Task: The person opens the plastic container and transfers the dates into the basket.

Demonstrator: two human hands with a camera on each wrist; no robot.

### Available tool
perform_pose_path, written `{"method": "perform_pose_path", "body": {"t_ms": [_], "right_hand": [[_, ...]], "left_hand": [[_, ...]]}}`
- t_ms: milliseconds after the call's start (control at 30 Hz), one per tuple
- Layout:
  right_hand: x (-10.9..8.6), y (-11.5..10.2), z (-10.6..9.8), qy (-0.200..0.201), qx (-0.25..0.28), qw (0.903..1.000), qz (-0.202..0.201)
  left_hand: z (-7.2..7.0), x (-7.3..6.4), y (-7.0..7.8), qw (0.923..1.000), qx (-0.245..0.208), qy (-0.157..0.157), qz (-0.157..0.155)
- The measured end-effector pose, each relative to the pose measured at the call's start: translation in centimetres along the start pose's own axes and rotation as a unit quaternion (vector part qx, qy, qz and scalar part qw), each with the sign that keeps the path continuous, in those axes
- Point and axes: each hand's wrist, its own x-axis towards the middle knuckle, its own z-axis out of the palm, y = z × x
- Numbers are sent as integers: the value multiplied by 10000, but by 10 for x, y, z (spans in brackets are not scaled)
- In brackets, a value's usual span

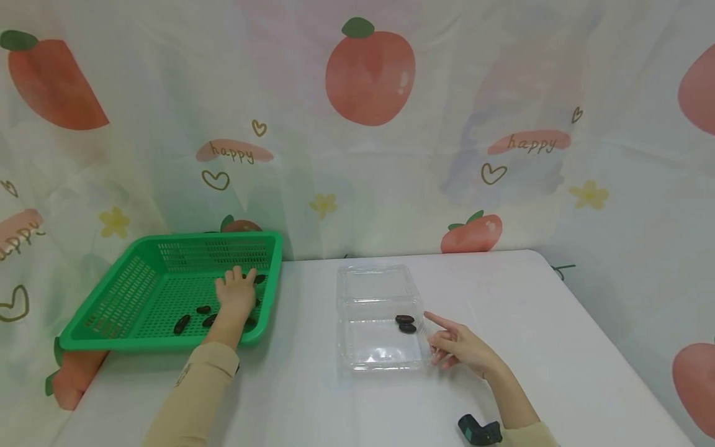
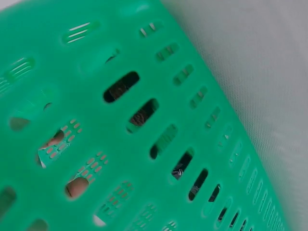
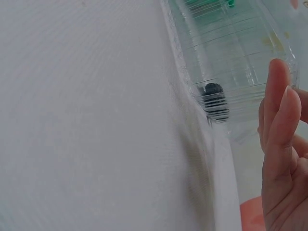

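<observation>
My left hand (image 1: pixel 236 297) reaches down into a green plastic basket (image 1: pixel 270 310), fingers spread over small dark oval pieces (image 1: pixel 181 324), some with printed marks. A dark piece (image 1: pixel 259 279) lies right beside its fingertips; no hold on one shows. Through the slots of the basket wall (image 2: pixel 144 173) in the left wrist view, only bits of fingers and dark pieces appear. My right hand (image 1: pixel 460 347) is at the right side of an open clear plastic clamshell box (image 1: pixel 368 347), index finger extended, the others loosely bent. Two dark oval pieces (image 1: pixel 407 328) lie inside the box.
Both containers stand on a white table (image 1: pixel 301 397), the basket at the left and the box near the middle. A black angled object (image 1: pixel 479 430) is by the right wrist. Behind the table hangs a fruit-printed curtain (image 1: pixel 368 186).
</observation>
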Motion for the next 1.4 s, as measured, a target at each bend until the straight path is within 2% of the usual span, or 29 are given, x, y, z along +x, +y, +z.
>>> {"method": "perform_pose_path", "body": {"t_ms": [133, 400, 667, 800, 967, 1033, 1267, 1400], "right_hand": [[0, 0, 0, 5, 15, 10000, 30], [0, 2, -1, 30, -35, 10000, 28], [-1, 3, -1, 24, -31, 10000, 8], [-1, 3, -1, 36, -48, 10000, 9], [-2, 2, -1, 53, -70, 10000, 6], [-2, 2, -1, 52, -69, 10000, -1], [-1, 1, -1, 41, -71, 10000, -26], [-1, 0, -1, 45, -26, 10000, -4]], "left_hand": [[0, 2, -1, 9998, -201, 17, 7], [-2, 2, -1, 9971, -642, 393, 111], [-10, -3, 12, 9920, -713, 1033, 139], [-16, -5, 24, 9855, -724, 1525, 152], [-25, -12, 45, 9773, -589, 2001, 365], [-27, -14, 54, 9739, -534, 2153, 489], [-21, -23, 94, 9534, -565, 2764, 1069], [-18, -32, 118, 9457, -442, 2862, 1480]]}}
